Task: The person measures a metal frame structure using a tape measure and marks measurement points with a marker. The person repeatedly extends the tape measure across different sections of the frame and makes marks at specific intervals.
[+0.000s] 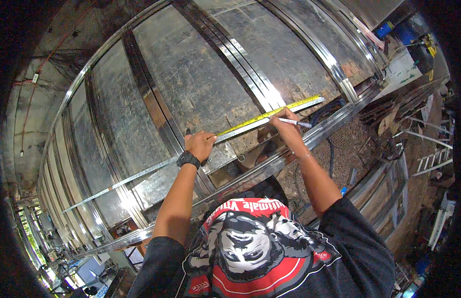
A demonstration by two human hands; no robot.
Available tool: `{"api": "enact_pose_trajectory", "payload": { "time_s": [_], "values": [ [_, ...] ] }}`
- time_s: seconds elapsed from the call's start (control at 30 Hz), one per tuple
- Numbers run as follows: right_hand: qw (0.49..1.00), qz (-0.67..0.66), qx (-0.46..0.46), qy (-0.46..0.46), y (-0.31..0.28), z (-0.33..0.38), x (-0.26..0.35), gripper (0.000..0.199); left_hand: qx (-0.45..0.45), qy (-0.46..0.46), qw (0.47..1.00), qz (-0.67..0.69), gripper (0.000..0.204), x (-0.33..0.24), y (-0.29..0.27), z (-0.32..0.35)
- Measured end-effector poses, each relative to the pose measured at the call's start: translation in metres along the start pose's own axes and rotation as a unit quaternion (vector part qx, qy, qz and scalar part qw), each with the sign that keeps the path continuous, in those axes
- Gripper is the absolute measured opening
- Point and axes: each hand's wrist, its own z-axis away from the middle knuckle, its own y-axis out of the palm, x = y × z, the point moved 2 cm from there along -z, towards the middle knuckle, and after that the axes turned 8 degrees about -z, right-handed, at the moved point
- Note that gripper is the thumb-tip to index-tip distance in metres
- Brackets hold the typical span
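Note:
A long, thin metal bar [156,168] lies slantwise across the metal frame. Along its right part runs a yellow tape measure blade [255,119], drawn out flat. My left hand [200,144], with a black watch at the wrist, is closed over the bar at the left end of the blade. Its fingers grip the tape there and cover that end. In my right hand [287,130] is a white marker pen [296,122], its dark end pointing right. The fingertips of that hand rest at the bar and tape, hiding the pen's other end.
Shiny metal rails [245,69] cross the large, dark, scuffed panel [190,59]. Nearest my body runs the frame's front rail [270,166]. To the right, a second metal frame [379,198] stands low above littered ground, and a white ladder-like rack [434,160] lies beyond it.

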Motion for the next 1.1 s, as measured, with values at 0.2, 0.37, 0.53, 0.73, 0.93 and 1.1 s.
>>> {"api": "enact_pose_trajectory", "payload": {
  "time_s": [0.2, 0.37, 0.53, 0.73, 0.93, 1.1],
  "values": [
    [1.0, -0.004, 0.014, -0.018, 0.009, 0.025, -0.005, 0.014, 0.022, 0.003, 1.0, -0.015, 0.033, -0.004, -0.004, -0.002],
    [0.995, 0.036, 0.07, -0.059, 0.028, 0.021, -0.006, 0.017, 0.013, 0.001, 0.999, -0.031, 0.033, 0.004, 0.0, -0.002],
    [0.987, 0.077, 0.113, -0.088, 0.036, 0.016, 0.001, 0.02, 0.011, 0.003, 1.0, -0.011, 0.031, 0.0, -0.001, -0.002],
    [0.979, 0.101, 0.097, -0.146, 0.042, 0.015, 0.0, 0.021, -0.003, 0.005, 1.0, -0.003, 0.029, 0.004, 0.005, -0.001],
    [0.977, 0.131, 0.062, -0.154, 0.039, 0.018, -0.008, 0.022, 0.016, 0.005, 1.0, -0.002, 0.03, -0.001, 0.0, -0.002],
    [0.977, 0.134, 0.035, -0.16, 0.037, 0.021, -0.012, 0.022, 0.01, 0.008, 1.0, -0.005, 0.03, 0.002, 0.001, -0.002]
  ]
}}
